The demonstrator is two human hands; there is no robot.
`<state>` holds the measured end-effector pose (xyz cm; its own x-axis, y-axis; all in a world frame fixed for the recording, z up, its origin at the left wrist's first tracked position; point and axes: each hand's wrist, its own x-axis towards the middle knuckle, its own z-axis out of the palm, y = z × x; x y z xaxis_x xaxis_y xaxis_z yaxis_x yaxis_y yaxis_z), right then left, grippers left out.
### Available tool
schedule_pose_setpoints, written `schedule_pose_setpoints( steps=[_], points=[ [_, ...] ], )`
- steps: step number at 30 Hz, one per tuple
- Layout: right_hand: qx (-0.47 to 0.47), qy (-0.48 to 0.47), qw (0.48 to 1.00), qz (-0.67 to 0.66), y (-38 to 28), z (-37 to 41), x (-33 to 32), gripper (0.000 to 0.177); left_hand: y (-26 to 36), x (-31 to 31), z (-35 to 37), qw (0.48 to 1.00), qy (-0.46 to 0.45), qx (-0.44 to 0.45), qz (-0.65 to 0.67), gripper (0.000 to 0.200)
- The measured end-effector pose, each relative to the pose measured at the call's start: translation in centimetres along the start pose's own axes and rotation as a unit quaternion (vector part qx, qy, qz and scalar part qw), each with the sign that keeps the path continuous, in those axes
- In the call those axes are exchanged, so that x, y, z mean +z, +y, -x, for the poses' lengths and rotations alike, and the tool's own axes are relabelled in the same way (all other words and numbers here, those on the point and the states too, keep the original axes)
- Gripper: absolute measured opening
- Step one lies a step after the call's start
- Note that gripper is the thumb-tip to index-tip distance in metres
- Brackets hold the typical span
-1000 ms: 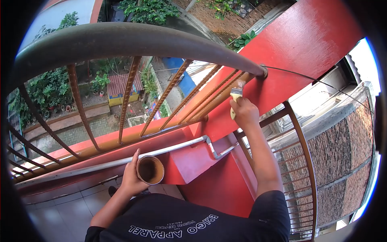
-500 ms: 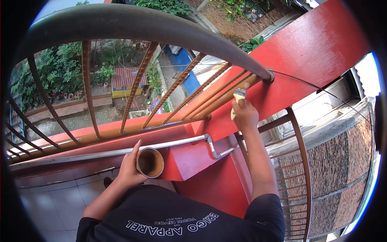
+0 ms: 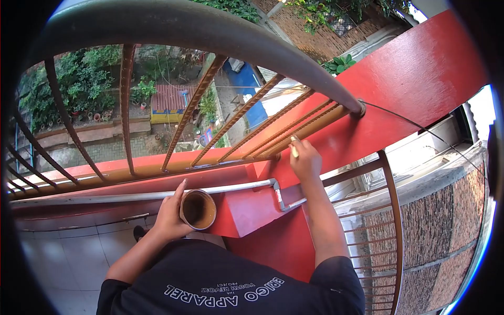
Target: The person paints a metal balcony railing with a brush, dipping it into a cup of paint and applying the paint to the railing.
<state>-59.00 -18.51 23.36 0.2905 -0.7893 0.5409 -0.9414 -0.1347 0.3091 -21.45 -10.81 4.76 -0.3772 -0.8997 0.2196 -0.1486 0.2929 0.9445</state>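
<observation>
My left hand (image 3: pixel 171 216) is wrapped round a cup (image 3: pixel 212 211) with brown paint inside, its open top facing up at me. Higher up on the right, my right hand (image 3: pixel 306 161) grips a paintbrush (image 3: pixel 294 151); only a bit of its pale yellow handle shows, and the bristles are hidden. That hand is beside the brown lower rail (image 3: pixel 310 129) of a balcony railing, near where the rail turns up toward the red wall. Ribbed brown bars (image 3: pixel 244 116) run from this rail to the thick, dark top rail (image 3: pixel 173 23).
A red beam (image 3: pixel 409 79) slopes up to the right, with a black cable (image 3: pixel 420 126) across it. White pipe (image 3: pixel 236 187) runs along the red ledge below the railing. Beyond the railing lies a yard with plants (image 3: pixel 89 89), far below. Pale floor tiles (image 3: pixel 79 252) are at lower left.
My right hand has moved down and left along the rail, and the brush has turned so its bristles no longer show. The cup stays in my left hand. The view has shifted slightly.
</observation>
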Motion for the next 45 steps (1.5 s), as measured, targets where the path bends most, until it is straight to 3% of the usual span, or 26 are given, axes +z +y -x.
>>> schedule_pose_setpoints(
  steps=[3, 6, 9, 13, 14, 17, 21, 25, 29, 33, 37, 42, 45],
  points=[
    [0.054, 0.065, 0.995, -0.051, 2.4, -0.9, -1.5, 0.017, -0.4, 0.1, 0.1, 1.0, -0.004, 0.009, 0.002, 0.121],
    [0.039, 0.105, 0.989, -0.097, 2.3, -0.8, -1.5, 0.017, -1.1, 0.5, -0.1, 1.0, -0.012, 0.014, 0.005, 0.12],
    [0.036, 0.084, 0.986, -0.136, 1.5, -0.7, 0.1, 0.012, -0.2, 0.4, -0.1, 1.0, -0.011, 0.011, 0.007, 0.12],
    [0.057, 0.104, 0.993, -0.014, 3.0, -2.6, -2.0, 0.01, 0.6, 0.0, -0.3, 1.0, 0.0, 0.015, -0.002, 0.119],
    [0.045, 0.147, 0.987, -0.05, 3.4, -3.1, -3.0, 0.007, 0.6, 0.0, -0.2, 1.0, 0.005, 0.021, -0.005, 0.119],
    [0.127, 0.163, 0.974, -0.094, 2.3, -2.6, -5.3, 0.006, 0.5, -0.2, 0.0, 1.0, -0.013, 0.003, 0.0, 0.118],
    [0.146, 0.099, 0.973, -0.152, 1.6, -0.9, -2.2, 0.006, 0.0, -0.4, 0.5, 1.0, 0.001, -0.002, -0.014, 0.118],
    [0.099, 0.112, 0.982, -0.113, 2.6, -1.6, 0.0, 0.005, 0.8, -0.4, 0.2, 1.0, 0.005, 0.002, -0.013, 0.117],
    [0.152, 0.192, 0.965, -0.091, 1.8, -2.2, -3.6, 0.004, 0.6, -0.3, 0.3, 1.0, 0.005, 0.006, -0.011, 0.116],
    [0.106, 0.1, 0.983, -0.109, 0.2, -0.7, -1.0, 0.005, 0.8, -0.2, 0.5, 1.0, -0.007, -0.003, -0.022, 0.115],
    [0.105, 0.116, 0.985, -0.071, 1.9, -1.1, 1.5, 0.006, 2.0, -0.8, 0.5, 0.999, -0.009, -0.009, -0.045, 0.114],
    [0.155, 0.206, 0.96, -0.112, 1.4, -2.0, -3.9, 0.006, 0.8, -0.3, 0.8, 1.0, -0.005, -0.012, -0.025, 0.115],
    [0.104, 0.072, 0.986, -0.104, 0.4, -0.9, -1.8, 0.007, 0.7, -0.2, 1.0, 0.999, -0.008, -0.016, -0.034, 0.116]
  ],
)
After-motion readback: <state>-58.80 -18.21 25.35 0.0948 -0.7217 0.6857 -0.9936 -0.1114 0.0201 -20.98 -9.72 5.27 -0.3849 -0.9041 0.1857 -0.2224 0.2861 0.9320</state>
